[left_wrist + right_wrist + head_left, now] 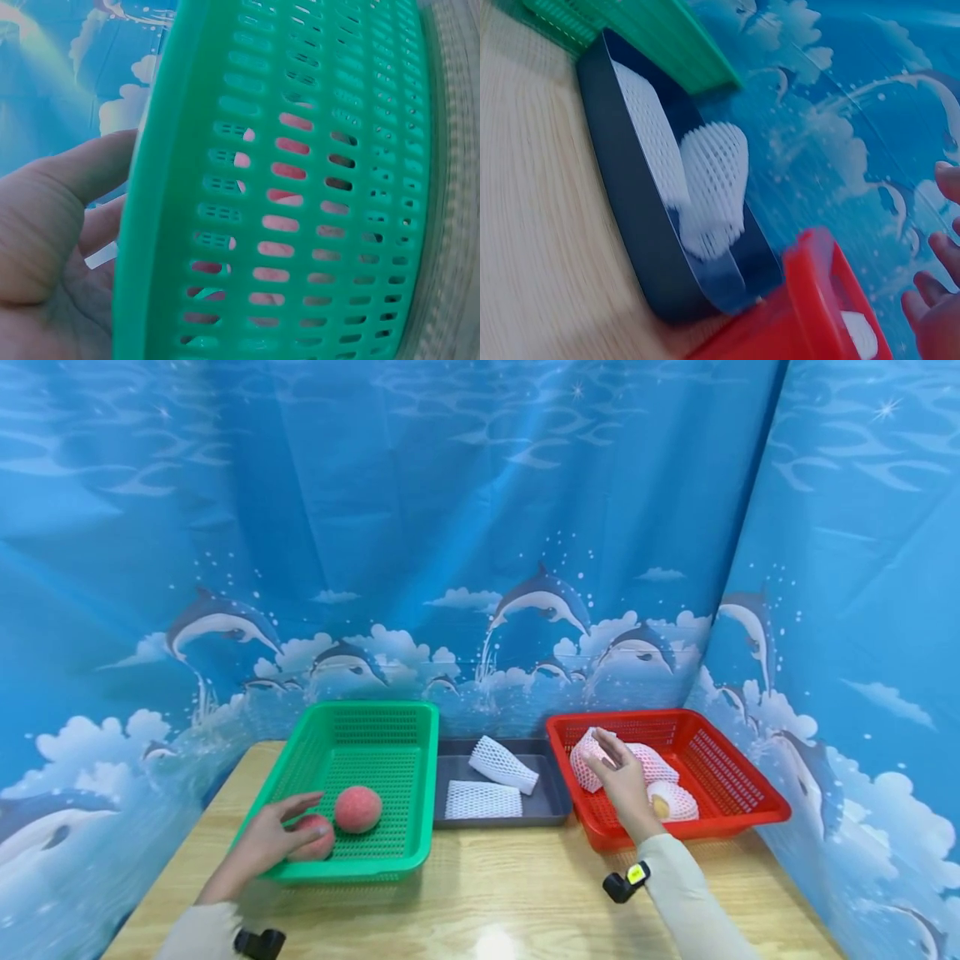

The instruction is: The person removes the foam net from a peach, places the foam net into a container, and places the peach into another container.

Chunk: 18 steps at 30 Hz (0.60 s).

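Note:
My left hand (266,839) reaches over the near left rim of the green basket (431,793), its thumb overlapping a pink-red peach (318,850) and its fingers spread above it. A second peach (357,809) lies just to the right. Through the basket's slots the left wrist view shows pink patches, while the basket wall hides part of the left hand (45,232). My right hand (618,777) hovers with fingers spread over the red basket (738,810), holding nothing. Inside that basket are peaches in white foam nets, including one netted peach (678,803) showing a yellowish patch.
Between the baskets stands a dark grey tray (543,821). It contains a flat white foam net (483,800) and a rolled-out foam net sleeve (502,764) lying at a slant. The wooden table (487,877) backs onto a blue dolphin-print curtain (480,527).

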Tool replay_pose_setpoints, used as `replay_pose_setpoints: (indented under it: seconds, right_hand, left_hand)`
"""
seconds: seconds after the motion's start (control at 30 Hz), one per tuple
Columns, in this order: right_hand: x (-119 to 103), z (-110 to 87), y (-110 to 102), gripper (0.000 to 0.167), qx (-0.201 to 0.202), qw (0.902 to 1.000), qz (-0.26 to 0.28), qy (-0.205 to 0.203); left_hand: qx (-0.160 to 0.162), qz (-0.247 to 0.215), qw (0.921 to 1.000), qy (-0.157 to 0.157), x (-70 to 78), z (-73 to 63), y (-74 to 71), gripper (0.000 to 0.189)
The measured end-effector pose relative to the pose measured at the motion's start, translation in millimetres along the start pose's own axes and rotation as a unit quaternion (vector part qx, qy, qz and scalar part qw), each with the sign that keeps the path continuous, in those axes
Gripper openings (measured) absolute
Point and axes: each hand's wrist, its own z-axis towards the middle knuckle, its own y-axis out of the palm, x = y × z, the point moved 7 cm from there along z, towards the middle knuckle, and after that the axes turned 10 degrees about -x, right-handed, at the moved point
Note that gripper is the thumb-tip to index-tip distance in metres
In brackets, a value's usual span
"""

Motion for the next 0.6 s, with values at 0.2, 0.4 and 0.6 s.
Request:
replay_pose_setpoints:
  seconds: [0.2, 0.4, 0.6]
  right_hand:
    - [2, -6.4, -25, 0.055, 0.014, 0.9994, -0.027, 0.018]
    - [-1, -11.9, -52, 0.056, 0.002, 0.9993, -0.036, 0.010]
    - [1, -18.4, -80, 0.057, -0.001, 0.9965, -0.084, -0.004]
  left_hand:
    - [-0.003, -0.008, 0.9999, 0.005, 11.7, 1.1, 3.2, 0.068]
    - [0.004, -0.013, 0.9998, 0.010, 24.5, 2.3, 9.3, 0.068]
    - [0.000, -0.027, 0.9992, 0.028, 36.1, 1.9, 19.8, 0.062]
